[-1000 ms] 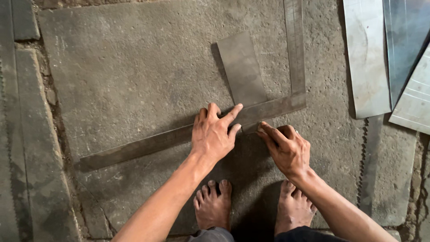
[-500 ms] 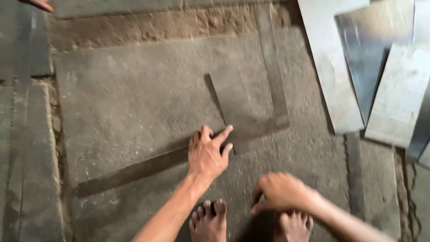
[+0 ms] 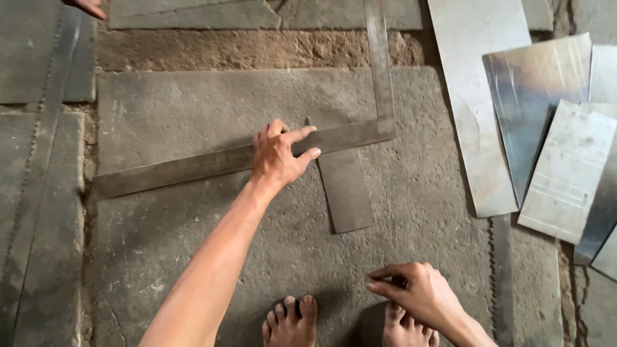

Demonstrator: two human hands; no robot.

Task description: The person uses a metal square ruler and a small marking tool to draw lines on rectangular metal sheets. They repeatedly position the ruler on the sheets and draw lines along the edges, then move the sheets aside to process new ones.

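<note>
The left hand point(image 3: 277, 156) lies flat on the long arm of a large grey steel L-shaped square point(image 3: 193, 166), palm down, fingers spread and pointing right, pressing the metal against the rough grey stone slab point(image 3: 180, 109) beneath it. It grips nothing — it only bears down. The square's long arm runs from the slab's left edge up toward the right, where it meets the shorter arm at a corner; that shorter arm goes straight up past the top of the view.

Just right of the left fingertips, a narrow dull-grey rectangular metal strip point(image 3: 346, 193) lies on the slab, its upper end tucked under the square's long arm and its lower end pointing toward the person.

The right hand point(image 3: 421, 295) is low in the view, well apart from the square, hovering just above the right bare foot point(image 3: 406, 329). Its fingers are curled, with thumb and forefinger drawn together; whether they pinch something small cannot be told. The left bare foot point(image 3: 290, 321) stands beside it on the slab.

To the right, several shiny silver sheet-metal pieces point(image 3: 546, 135) lie overlapping on the ground. At the top left corner, part of another person's hand point(image 3: 87, 6) shows at the frame edge — apart from the work.
</note>
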